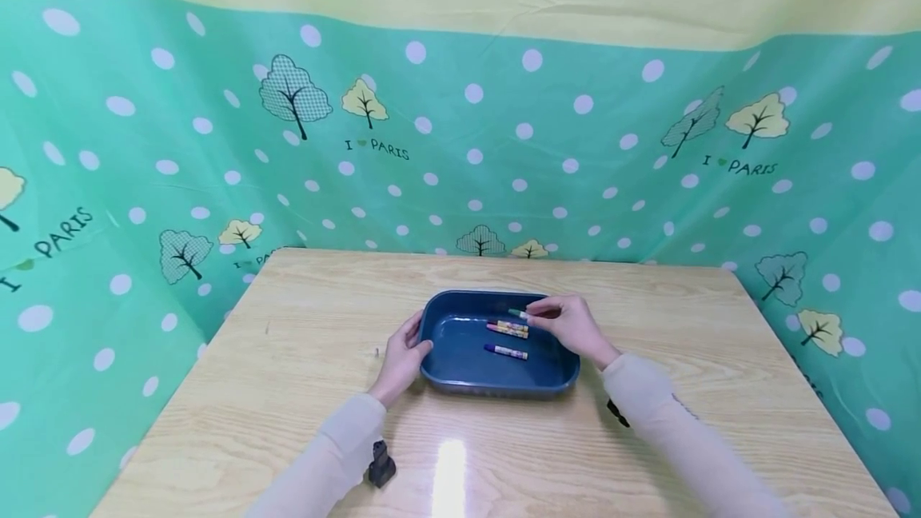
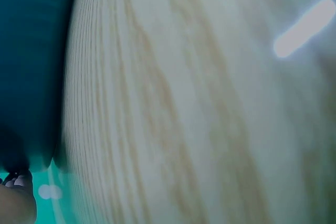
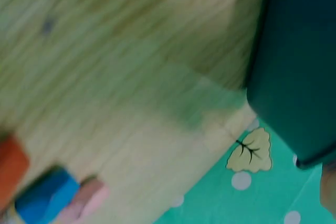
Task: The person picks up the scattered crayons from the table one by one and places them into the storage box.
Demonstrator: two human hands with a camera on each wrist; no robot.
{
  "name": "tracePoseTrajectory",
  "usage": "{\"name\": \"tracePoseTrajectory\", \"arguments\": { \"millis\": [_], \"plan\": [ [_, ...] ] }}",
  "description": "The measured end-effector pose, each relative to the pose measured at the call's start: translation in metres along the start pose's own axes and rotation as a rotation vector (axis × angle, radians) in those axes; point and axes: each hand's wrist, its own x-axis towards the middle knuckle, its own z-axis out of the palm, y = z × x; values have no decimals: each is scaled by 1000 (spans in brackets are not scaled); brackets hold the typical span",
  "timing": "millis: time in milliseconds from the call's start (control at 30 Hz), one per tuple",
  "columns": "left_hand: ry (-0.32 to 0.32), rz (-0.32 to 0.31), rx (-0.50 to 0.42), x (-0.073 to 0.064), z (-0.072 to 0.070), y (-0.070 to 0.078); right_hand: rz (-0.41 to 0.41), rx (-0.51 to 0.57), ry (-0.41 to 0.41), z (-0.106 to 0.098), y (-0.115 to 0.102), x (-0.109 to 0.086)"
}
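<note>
Head view: to work cleanly, we should keep our left hand (image 1: 401, 356) gripping the tray (image 1: 460, 360) at its end, and our right hand (image 1: 573, 328) pinching lightly; the green crayon (image 1: 517, 313) juts leftward from our right fingertips, beyond three other crayons (image 1: 506, 352); left wrist view: tray wall only, no crayon; right wrist view: blurred coloured tips (image 3: 46, 198), pinch hidden.
</note>
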Motion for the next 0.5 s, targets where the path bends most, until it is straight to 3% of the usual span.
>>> {"name": "tracePoseTrajectory", "arguments": {
  "millis": [500],
  "plan": [
    [10,2,18,-1,2,-1,49,-13,-35,31,-4,12]
  ]
}}
